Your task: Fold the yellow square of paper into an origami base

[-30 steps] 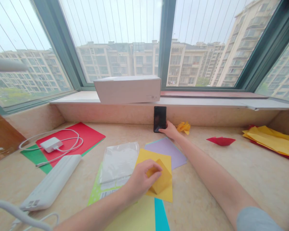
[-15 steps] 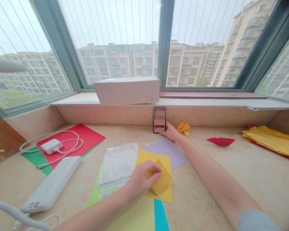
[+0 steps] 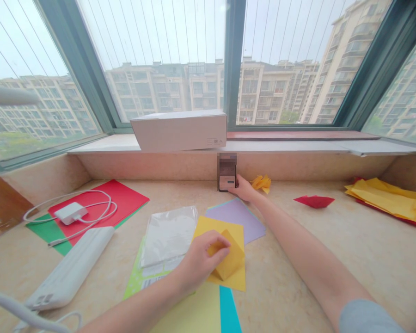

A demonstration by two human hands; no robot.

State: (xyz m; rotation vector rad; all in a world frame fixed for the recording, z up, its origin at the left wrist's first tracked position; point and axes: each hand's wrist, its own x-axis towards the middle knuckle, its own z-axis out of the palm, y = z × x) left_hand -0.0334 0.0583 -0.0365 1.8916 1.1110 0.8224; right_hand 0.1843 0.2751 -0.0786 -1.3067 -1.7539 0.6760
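Note:
My left hand (image 3: 206, 254) is curled, thumb and forefinger close together, around a folded piece of yellow paper (image 3: 230, 263). Beneath this piece lies a flat yellow sheet (image 3: 203, 224). My right arm reaches forward to a phone (image 3: 228, 172) leaning upright against the low wall. There my right hand (image 3: 244, 188) grips the phone's lower right edge, its thumb at the bottom of the screen. The screen shows a white panel, and its upper part is blurred out. A crumpled yellow paper piece (image 3: 262, 183) sits just right of that hand.
A lilac sheet (image 3: 244, 215), a clear plastic packet (image 3: 168, 236) and a pale yellow sheet (image 3: 190, 310) surround my left hand. Leftward are a power strip (image 3: 72, 268), a charger (image 3: 70, 212) and red paper (image 3: 128, 196). A folded red paper boat (image 3: 314, 201) and yellow papers (image 3: 388, 196) lie right.
The phone's screen has changed from one with a red button to one with a white panel. Both hands keep nearly the same place; the whole view has shifted slightly.

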